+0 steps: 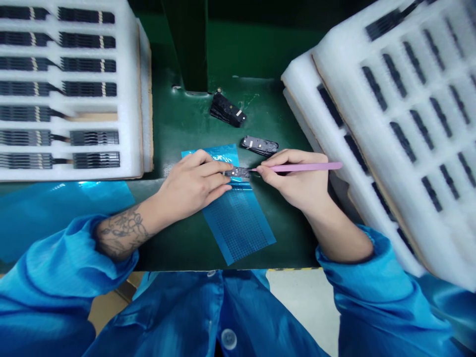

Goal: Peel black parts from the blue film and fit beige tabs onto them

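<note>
One dark-grey module (238, 172) sits pinched by the fingers (217, 168) of the left hand (191, 183) above blue film (238, 228); right hand (293, 181) fingers grip pink tweezers (303, 167).

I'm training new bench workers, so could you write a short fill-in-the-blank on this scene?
1. The pink tweezers are in the person's ____ hand.
2. The left hand holds a small dark part over a ____ film sheet.
3. The packing trays at both sides are white ____.

Answers: right; blue; foam.
</note>
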Available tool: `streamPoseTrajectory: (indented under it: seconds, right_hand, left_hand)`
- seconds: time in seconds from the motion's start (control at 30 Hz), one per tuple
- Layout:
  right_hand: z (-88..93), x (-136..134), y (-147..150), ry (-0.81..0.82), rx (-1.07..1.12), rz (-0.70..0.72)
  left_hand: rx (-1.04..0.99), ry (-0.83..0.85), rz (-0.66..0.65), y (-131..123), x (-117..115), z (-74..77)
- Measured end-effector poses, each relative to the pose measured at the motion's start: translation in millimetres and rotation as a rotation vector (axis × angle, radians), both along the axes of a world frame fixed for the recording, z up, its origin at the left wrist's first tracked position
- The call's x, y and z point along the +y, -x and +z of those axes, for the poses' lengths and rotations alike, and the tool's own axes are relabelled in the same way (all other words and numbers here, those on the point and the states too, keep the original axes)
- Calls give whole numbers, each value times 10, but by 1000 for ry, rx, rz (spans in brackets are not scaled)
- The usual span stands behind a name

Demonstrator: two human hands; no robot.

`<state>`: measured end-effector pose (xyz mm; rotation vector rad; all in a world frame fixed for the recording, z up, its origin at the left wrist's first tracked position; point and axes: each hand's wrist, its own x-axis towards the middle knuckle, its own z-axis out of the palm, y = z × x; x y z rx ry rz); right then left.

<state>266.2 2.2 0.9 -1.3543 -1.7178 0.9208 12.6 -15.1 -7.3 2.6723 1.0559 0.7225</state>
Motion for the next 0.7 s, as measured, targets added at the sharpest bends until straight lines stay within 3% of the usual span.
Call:
streamPoseTrajectory:
  seconds: [0.27,0.4,0.57,0.7]
  right_hand:
    - [-14,41,-61,-60,43,16]
    - [-28,31,-122,-321,113,78]
    - [-102,4,-19,-509,-203,355]
    - [-56,-16,66,-454,-279,388]
  left_hand:
    - [-1,7,-9,3,-2,-18]
    - [9,9,-12,14,-3,-26]
    - [36,-9,-29,23,-12,-21]
    - [45,-18,-22,37,-32,-21]
